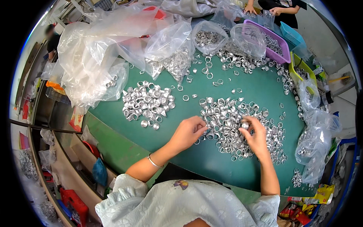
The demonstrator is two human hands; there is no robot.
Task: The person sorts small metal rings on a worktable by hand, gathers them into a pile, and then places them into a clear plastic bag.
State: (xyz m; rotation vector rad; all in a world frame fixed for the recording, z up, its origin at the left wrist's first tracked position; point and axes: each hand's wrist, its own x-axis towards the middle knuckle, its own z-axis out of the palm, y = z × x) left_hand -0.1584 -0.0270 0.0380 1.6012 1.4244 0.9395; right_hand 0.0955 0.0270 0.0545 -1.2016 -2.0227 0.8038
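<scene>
A large pile of silver metal rings [227,125] lies in front of me on the green tabletop [181,159]. My right hand [257,136] is over the pile's right part, with a ring with a shiny rounded top [245,125] pinched between thumb and fingers. At the pile's left edge is my left hand [188,132], its thumb and fingertips closed together. Whatever small thing they may hold is hidden. A smaller heap of chunky rings [147,102] sits further left, apart from both hands.
Clear plastic bags [90,56], some with rings, cover the far left. A purple basket [288,56] and a lime-green basket [293,66] of metal pieces stand far right, near a blue basket [289,34]. Another person's hands [276,11] work at the far edge. Bags line the right edge.
</scene>
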